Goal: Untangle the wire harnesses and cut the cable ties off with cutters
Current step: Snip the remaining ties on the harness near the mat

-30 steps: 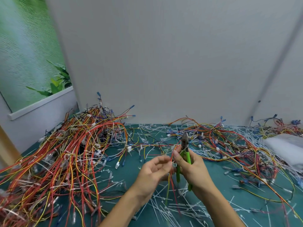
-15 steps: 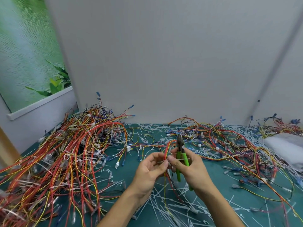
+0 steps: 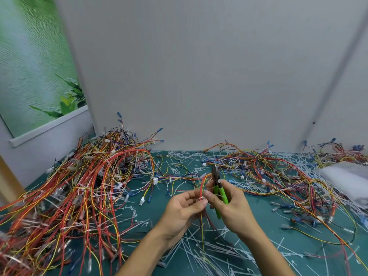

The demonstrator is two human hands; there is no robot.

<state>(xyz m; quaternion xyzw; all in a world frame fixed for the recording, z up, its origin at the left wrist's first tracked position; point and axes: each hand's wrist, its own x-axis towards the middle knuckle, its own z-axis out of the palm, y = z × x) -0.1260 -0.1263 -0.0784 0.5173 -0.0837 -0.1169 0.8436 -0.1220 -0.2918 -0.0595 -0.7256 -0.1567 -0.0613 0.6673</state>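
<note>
So the left hand (image 3: 185,208) is pinching a thin harness (image 3: 202,187) of red and yellow wires betw. thumb and fingers, held up just above the green mat (image 3: 258,213), mid-frame. The right hand (image 3: 231,210) has its fingers wrapped round the green-handled cutters (image 3: 219,191), nose pointing up and away from us. Its thumb and forefinger reach across to the same spot on the harness. There's a small white bit right at that pinch, prob. a cable tie (image 3: 200,199), tho it's too small for us to be sure.

What we'd worry about: the cutter nose sits just beside the wires and the left fingertips, so swinging it in for the snip could nick insulation or skin instead of the tie. Also the harness tails hang down into the cut ties (image 3: 211,253) on the mat, and the big tangled pile (image 3: 89,186) lies near on the left, so a tug could snag sth.

Containers: no bin or tray anywhere we can see, offcuts just lie on the mat. Only candidate is the white bag-like thing (image 3: 346,180) far right, contents hidden.
</note>
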